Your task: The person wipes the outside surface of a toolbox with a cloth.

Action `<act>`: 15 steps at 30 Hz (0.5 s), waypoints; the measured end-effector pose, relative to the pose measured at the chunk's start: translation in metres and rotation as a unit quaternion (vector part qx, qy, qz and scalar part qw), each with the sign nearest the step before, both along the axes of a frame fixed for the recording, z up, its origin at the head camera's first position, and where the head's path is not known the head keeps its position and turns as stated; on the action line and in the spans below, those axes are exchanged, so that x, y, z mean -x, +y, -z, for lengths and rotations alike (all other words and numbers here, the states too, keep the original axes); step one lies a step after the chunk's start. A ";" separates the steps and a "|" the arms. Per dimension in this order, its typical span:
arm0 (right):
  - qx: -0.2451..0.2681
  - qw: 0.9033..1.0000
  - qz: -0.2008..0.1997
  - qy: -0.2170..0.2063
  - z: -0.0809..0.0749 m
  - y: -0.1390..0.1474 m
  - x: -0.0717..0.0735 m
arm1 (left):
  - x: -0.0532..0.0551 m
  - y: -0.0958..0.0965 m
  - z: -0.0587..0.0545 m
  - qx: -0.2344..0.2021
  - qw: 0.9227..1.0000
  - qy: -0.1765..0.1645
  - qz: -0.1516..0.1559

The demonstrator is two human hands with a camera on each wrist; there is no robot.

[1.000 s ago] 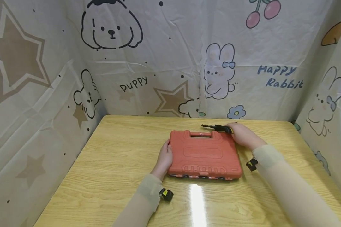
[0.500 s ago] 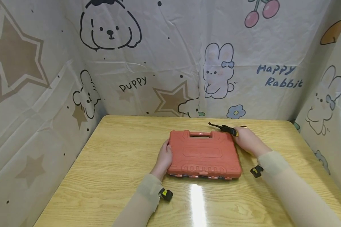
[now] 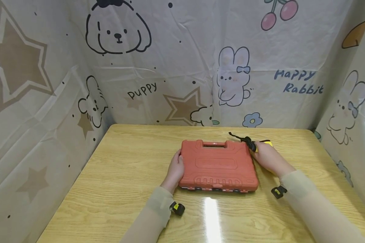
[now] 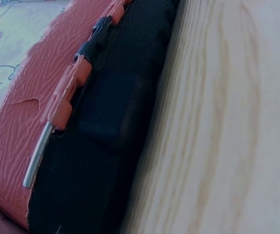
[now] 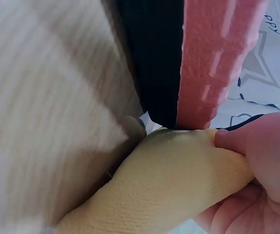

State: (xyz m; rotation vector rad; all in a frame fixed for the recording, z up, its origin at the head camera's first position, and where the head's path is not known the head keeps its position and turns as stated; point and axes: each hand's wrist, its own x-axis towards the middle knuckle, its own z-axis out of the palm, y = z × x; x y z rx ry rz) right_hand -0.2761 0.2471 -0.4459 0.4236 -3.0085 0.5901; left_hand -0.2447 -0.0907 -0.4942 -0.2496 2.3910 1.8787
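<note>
A plastic carrying case [image 3: 218, 173], red above and black below, lies flat on the table with its handle on the far side. My left hand [image 3: 174, 171] holds the case's left side, thumb near the top edge; its other fingers are mostly hidden. In the left wrist view, the black base [image 4: 110, 107] and a metal hinge pin [image 4: 37, 154] show close up. My right hand [image 3: 269, 158] pinches a soft yellow cloth [image 5: 169, 178] at the case's far right corner, the thumb [image 5: 232, 140] on top. A knotted black cord [image 3: 248, 142] hangs from the cloth over that corner.
The wooden table [image 3: 134, 168] stretches out on both sides of the case. A printed fabric screen [image 3: 170, 67] rises behind and along both sides. Each sleeve carries a small black wrist camera [image 3: 178, 208].
My right hand has moved right and toward me along the case's far right corner, drawing the cloth and black cord with it. More yellow shows. The left hand and the case stay in place.
</note>
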 end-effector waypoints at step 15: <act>-0.022 1.000 -0.013 0.004 0.009 0.006 -0.023 | 0.001 0.000 0.001 0.005 1.000 -0.004 0.002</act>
